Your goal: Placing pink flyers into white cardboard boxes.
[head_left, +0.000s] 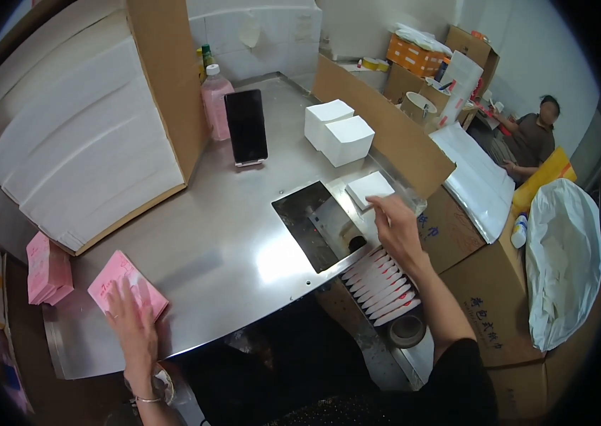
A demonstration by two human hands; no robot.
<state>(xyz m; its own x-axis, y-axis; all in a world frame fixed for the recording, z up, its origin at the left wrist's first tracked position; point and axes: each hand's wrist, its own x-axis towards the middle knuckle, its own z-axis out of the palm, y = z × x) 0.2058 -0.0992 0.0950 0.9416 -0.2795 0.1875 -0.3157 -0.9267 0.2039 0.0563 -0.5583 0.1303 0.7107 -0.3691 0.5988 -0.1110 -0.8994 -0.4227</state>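
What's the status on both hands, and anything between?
Left hand spread on pink pile. Right hand at low white stack, contact unclear. Table opening between.

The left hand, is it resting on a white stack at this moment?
No, the left hand rests on the pink pack, well apart from the white stacks.

Light: bright, cool, apparently overhead | Glare: white hotspot on shiny grey metal tabletop (208, 206), beside its dark rectangular opening (293, 220) | Shadow: deep around the black fabric clothing (279, 376) below | Detail: fine marks on flat pink paper packet (119, 263) soft | Distortion: straight edges bowed toward rim, corners vignetted black
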